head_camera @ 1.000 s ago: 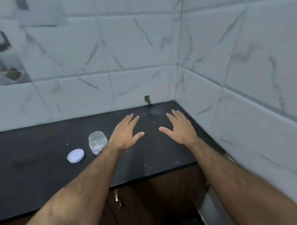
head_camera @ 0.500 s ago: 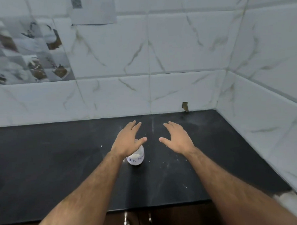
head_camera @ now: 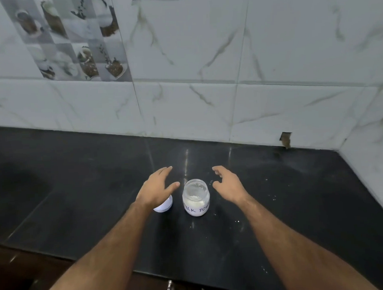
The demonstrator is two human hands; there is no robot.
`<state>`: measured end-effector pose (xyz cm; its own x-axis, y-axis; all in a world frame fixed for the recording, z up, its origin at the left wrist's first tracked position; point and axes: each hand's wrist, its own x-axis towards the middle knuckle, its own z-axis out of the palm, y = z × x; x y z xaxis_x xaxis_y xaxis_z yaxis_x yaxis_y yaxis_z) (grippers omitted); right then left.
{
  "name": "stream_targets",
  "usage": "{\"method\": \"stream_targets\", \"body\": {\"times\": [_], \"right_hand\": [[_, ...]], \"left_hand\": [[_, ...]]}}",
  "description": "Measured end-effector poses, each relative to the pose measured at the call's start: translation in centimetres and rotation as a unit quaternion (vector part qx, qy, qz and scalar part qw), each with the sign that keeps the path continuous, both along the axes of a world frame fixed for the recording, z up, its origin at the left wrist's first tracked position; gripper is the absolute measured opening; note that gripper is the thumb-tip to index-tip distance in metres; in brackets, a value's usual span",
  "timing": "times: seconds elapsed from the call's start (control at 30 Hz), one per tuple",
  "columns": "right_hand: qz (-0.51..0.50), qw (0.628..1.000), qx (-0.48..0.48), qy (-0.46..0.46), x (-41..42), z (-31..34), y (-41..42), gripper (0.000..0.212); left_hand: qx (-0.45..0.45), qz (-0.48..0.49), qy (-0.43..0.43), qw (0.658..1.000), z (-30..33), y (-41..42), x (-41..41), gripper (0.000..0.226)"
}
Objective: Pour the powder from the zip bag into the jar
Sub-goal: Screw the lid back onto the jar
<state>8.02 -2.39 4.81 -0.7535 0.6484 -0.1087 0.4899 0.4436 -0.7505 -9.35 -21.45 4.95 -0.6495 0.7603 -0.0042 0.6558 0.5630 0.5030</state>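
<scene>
A small clear glass jar [head_camera: 196, 197] stands open on the black counter [head_camera: 78, 193], with white powder in its lower part and a handwritten label. Its white lid [head_camera: 164, 206] lies just left of it, partly hidden under my left hand [head_camera: 156, 189]. That hand hovers palm down, fingers spread, holding nothing. My right hand [head_camera: 228, 185] hovers to the right of the jar, fingers loosely curled and apart, also holding nothing. Neither hand touches the jar. No zip bag is in view.
White marble-look tiled walls close the counter at the back and at the right, forming a corner. Specks of spilled powder [head_camera: 237, 221] dot the counter right of the jar. Cabinet handles [head_camera: 170, 288] show below the counter's front edge.
The view has swung left and down, bringing the jar from under my left hand to between both hands. The lid has come back into sight under my left hand. Both hands stay without a hold.
</scene>
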Motion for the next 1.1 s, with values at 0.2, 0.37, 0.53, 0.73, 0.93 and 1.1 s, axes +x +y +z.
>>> {"method": "stream_targets", "body": {"times": [0.2, 0.37, 0.53, 0.73, 0.93, 1.1], "right_hand": [[-0.035, 0.993, -0.110, 0.029, -0.6, -4.0, -1.9, 0.065], [-0.021, 0.988, -0.151, 0.018, 0.1, -5.4, -3.9, 0.095], [-0.035, 0.987, -0.153, 0.032, 0.1, -6.2, -6.3, 0.126], [-0.144, 0.983, -0.086, 0.080, -1.4, -6.7, -9.0, 0.139], [-0.196, 0.976, -0.048, 0.084, -2.1, -7.3, -10.0, 0.130], [-0.196, 0.974, -0.047, 0.102, -2.1, -7.6, -10.2, 0.107]], "left_hand": [[-0.052, 0.011, -0.051, 0.997, -3.4, -2.3, -2.8, 0.066], [-0.083, -0.033, -0.062, 0.994, -4.9, -2.8, -4.3, 0.084], [-0.138, -0.077, -0.019, 0.987, -5.8, -2.5, -4.9, 0.103], [-0.161, -0.101, 0.013, 0.982, -6.6, -1.9, -4.6, 0.101], [-0.172, -0.105, 0.031, 0.979, -6.9, -1.2, -4.6, 0.095], [-0.177, -0.110, 0.015, 0.978, -6.9, -1.2, -4.8, 0.095]]}}
